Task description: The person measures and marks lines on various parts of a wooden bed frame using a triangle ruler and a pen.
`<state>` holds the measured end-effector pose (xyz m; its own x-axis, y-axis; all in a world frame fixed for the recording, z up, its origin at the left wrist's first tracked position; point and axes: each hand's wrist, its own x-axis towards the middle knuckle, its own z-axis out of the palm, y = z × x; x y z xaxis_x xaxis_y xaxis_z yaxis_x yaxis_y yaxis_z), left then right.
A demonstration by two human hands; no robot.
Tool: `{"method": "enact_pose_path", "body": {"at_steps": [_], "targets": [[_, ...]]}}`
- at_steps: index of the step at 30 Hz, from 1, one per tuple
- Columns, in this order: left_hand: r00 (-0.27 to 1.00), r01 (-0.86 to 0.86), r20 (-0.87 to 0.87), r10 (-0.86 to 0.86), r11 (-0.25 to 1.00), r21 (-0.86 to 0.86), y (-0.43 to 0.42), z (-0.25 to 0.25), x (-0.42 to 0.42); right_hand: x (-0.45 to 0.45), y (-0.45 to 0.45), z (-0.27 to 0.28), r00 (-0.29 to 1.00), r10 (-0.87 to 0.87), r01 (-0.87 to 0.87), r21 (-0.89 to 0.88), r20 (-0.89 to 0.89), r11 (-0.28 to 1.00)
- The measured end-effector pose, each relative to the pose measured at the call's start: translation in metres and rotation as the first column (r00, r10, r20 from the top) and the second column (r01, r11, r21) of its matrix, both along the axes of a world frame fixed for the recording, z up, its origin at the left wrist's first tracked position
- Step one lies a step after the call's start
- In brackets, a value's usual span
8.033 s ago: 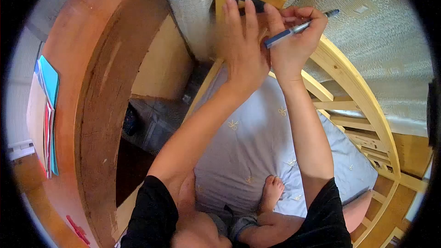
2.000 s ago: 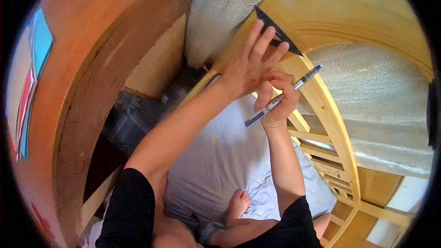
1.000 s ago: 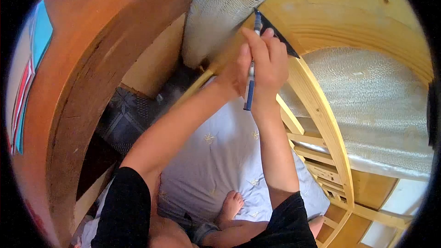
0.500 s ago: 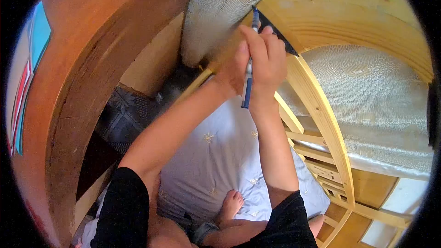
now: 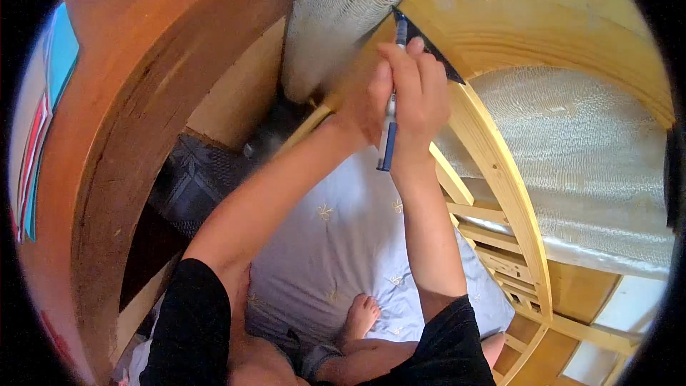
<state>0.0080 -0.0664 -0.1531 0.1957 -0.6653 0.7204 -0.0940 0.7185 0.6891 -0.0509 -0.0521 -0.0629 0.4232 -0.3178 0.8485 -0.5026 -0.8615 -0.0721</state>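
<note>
My right hand [image 5: 420, 100] is closed around a pen [image 5: 386, 144] with a white-grey body and a dark blue end. The pen's upper end points away from me, at a black triangular piece [image 5: 450, 68] in the corner of a pale wooden frame [image 5: 500, 129]. Beside it, partly behind the right hand, is my left hand [image 5: 368, 104], near the frame's corner. Its fingers are mostly hidden, so I cannot tell what it grips.
A brown wooden panel [image 5: 150, 93] curves along the left, with coloured papers [image 5: 53, 78] at its edge. Below lies a pale quilted bed cover [image 5: 321, 243]. A lace-like cloth [image 5: 572, 150] hangs behind wooden slats [image 5: 500, 261].
My right hand and the pen have shifted very slightly to the right. The left hand stays in nearly the same place.
</note>
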Motion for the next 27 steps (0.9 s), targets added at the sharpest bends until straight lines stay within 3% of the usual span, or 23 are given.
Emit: {"method": "enact_pose_path", "body": {"at_steps": [2,4,5,6,7,8,9,10,11,12,13,14,16,19,20,21,22,27], "targets": [[1.0,-0.004,-0.003,0.004,1.0,-0.008,0.001,0.0,-0.001,-0.001,-0.002,-0.003,0.998,0.018,-0.017,-0.033,0.058,0.999],[0.929,0.294,-0.277,-0.245,0.944,0.15,0.01,0.008,-0.002,-0.004,0.001,0.0,0.999,0.003,-0.003,-0.012,0.04,1.0],[0.929,0.295,-0.277,-0.246,0.944,0.149,0.012,0.011,0.001,-0.005,0.003,0.001,1.0,-0.011,0.01,0.009,0.021,1.0],[0.999,0.022,-0.03,-0.018,0.991,0.13,0.013,0.014,0.004,-0.007,0.003,0.001,1.0,-0.012,0.011,0.009,0.021,1.0],[0.952,-0.241,0.206,0.227,0.97,0.044,0.014,0.016,0.005,-0.008,0.004,0.001,1.0,-0.008,0.008,0.006,0.027,1.0],[0.952,-0.24,0.205,0.226,0.97,0.044,0.013,0.014,0.003,-0.01,0.004,0.001,0.999,-0.005,0.005,0.003,0.033,1.0],[0.999,-0.034,-0.029,0.037,0.995,0.097,0.011,0.012,0.0,-0.011,0.005,0.001,0.999,-0.006,0.006,0.003,0.033,1.0],[0.952,0.18,-0.268,-0.148,0.979,0.1,0.009,0.01,-0.002,-0.012,0.007,0.002,0.999,-0.011,0.011,0.009,0.041,1.0],[0.952,0.182,-0.268,-0.149,0.978,0.1,0.006,0.006,0.001,-0.012,0.007,0.003,0.999,-0.017,0.016,0.016,0.048,1.0],[0.986,-0.064,0.162,0.044,0.99,0.124,0.006,0.007,0.008,-0.013,0.007,0.003,0.999,-0.018,0.017,0.015,0.047,1.0],[0.799,-0.295,0.558,0.223,0.955,0.042,0.006,0.009,0.012,-0.013,0.008,0.004,0.998,-0.012,0.012,0.004,0.056,1.0],[0.8,-0.294,0.558,0.222,0.955,0.042,0.007,0.011,0.009,-0.014,0.008,0.005,0.998,-0.007,0.007,-0.008,0.065,1.0],[0.991,-0.065,0.124,0.06,0.997,0.037,0.011,0.022,0.001,-0.016,0.006,0.005,0.998,-0.011,0.013,-0.031,0.065,0.999],[1.0,-0.021,-0.002,0.021,0.997,-0.071,0.018,0.031,-0.004,-0.02,0.011,0.008,0.998,-0.03,0.03,-0.004,0.047,1.0],[1.0,-0.02,-0.003,0.02,0.997,-0.072,0.016,0.029,-0.003,-0.022,0.014,0.009,0.999,-0.044,0.043,0.047,0.028,0.998],[0.891,-0.299,0.3,0.34,0.938,-0.175,0.013,0.024,0.0,-0.023,0.012,0.008,0.999,-0.045,0.044,0.047,0.027,0.998],[0.599,-0.499,0.521,0.608,0.792,-0.352,0.009,0.019,0.002,-0.024,0.01,0.006,0.998,-0.036,0.036,0.014,0.041,0.999],[0.627,-0.47,0.476,0.616,0.787,-0.399,0.004,0.011,0.004,-0.031,0.014,0.007,0.998,-0.047,0.046,0.024,0.048,0.999]]}}
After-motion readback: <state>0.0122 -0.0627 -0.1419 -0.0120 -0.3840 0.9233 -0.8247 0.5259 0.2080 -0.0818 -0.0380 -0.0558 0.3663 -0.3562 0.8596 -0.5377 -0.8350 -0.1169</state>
